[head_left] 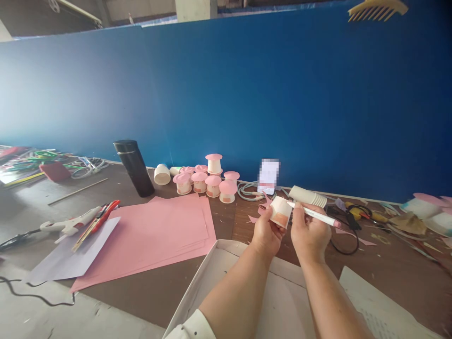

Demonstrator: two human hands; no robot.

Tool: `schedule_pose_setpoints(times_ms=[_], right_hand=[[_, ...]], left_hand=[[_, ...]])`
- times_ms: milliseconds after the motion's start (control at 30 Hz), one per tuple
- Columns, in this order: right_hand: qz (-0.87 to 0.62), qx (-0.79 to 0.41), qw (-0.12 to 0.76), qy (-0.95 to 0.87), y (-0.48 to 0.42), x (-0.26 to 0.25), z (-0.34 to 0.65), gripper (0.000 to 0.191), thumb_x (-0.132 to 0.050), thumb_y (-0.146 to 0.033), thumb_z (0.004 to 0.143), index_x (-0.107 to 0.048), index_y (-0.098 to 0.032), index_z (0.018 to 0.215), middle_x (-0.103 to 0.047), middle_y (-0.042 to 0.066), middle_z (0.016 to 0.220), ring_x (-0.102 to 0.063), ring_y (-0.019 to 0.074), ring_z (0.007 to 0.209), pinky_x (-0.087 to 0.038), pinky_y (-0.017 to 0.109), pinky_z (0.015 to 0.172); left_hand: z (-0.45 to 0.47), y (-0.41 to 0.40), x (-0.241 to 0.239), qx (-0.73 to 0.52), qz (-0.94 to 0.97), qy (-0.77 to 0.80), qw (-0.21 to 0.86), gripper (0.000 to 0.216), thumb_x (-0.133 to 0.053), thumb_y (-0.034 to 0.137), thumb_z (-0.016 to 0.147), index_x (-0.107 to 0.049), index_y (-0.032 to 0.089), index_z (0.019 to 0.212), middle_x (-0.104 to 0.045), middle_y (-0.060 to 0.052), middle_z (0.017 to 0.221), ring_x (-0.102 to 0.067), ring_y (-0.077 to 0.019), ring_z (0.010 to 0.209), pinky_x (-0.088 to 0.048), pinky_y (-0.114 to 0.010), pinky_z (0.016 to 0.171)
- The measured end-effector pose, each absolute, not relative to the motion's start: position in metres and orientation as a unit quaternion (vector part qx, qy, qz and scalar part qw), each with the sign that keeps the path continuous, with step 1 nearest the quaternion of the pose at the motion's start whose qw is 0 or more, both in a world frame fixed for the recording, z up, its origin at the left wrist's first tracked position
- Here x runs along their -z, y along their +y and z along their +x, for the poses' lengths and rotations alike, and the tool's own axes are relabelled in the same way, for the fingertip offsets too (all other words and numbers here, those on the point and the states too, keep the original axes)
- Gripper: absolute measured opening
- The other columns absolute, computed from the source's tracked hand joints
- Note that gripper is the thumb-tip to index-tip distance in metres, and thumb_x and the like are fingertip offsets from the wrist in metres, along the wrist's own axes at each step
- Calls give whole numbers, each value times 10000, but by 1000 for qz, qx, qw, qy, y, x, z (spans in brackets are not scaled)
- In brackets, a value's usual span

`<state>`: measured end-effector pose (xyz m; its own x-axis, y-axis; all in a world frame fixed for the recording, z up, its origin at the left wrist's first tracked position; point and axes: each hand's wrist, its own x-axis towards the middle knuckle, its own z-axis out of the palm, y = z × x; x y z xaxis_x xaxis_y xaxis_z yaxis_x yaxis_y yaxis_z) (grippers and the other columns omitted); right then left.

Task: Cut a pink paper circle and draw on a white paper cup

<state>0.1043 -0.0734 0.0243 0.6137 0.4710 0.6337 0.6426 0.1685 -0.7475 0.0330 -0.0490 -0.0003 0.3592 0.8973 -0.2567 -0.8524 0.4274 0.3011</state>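
My left hand [265, 231] is closed around a small white paper cup [280, 212] that lies on its side and has a pink patch on its wall. My right hand [308, 233] grips a white marker pen with a pink end [316, 215], its tip touching the cup's rim. Both hands hover over the brown table [226, 221], above the far edge of a white cardboard box lid [212, 278]. Behind them lies a stack of white paper cups [308, 196] on its side.
A cluster of cups with pink caps [208, 179] stands at the back by a black flask [134, 167]. Pink paper sheets [165, 226] lie at centre left, with a glue gun [70, 223], red-handled scissors [102, 214] and white paper. Cables, scraps and tools crowd the right side.
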Motion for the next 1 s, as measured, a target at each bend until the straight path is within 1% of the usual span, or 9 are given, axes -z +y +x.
schedule_pose_setpoints(times_ms=[100,200,400,567,800,1000], right_hand=[[-637,66,628,-441,-73,-23,105,310,-549,-457,844,-648,-163,837,-718,130,797,-683,247,739,-513,333,668],[-638,71,625,-443,-72,-23,105,321,-545,-463,842,-654,-161,830,-718,135,796,-680,249,745,-510,333,665],[-643,69,621,-443,-72,-20,107,312,-553,-457,847,-650,-162,825,-711,128,786,-678,245,734,-502,325,664],[-639,65,625,-443,-72,-19,108,298,-562,-445,846,-649,-160,841,-715,126,798,-683,247,749,-505,325,670],[-642,68,623,-440,-72,-21,107,245,-571,-393,828,-650,-160,819,-717,124,775,-680,238,720,-499,312,648],[-649,55,616,-442,-72,-21,107,262,-568,-406,815,-649,-157,819,-716,128,762,-676,241,703,-494,313,630]], left_hand=[[33,-49,0,-532,52,196,822,195,-639,286,845,-662,142,974,-677,-79,874,-598,-117,627,-408,-185,480],[33,-49,-1,-531,44,201,822,190,-648,279,838,-663,149,975,-681,-79,888,-602,-117,630,-403,-183,480],[32,-49,-1,-527,46,197,825,207,-627,285,851,-671,131,983,-674,-79,848,-573,-107,593,-372,-175,444],[32,-49,-1,-527,41,197,826,215,-619,295,863,-669,122,979,-669,-79,838,-579,-105,597,-376,-167,442],[31,-50,-3,-525,30,200,827,234,-620,308,867,-657,107,978,-660,-76,813,-574,-103,580,-374,-170,431],[31,-49,0,-527,37,193,827,225,-624,314,862,-662,114,960,-662,-73,809,-561,-99,571,-381,-174,441]])
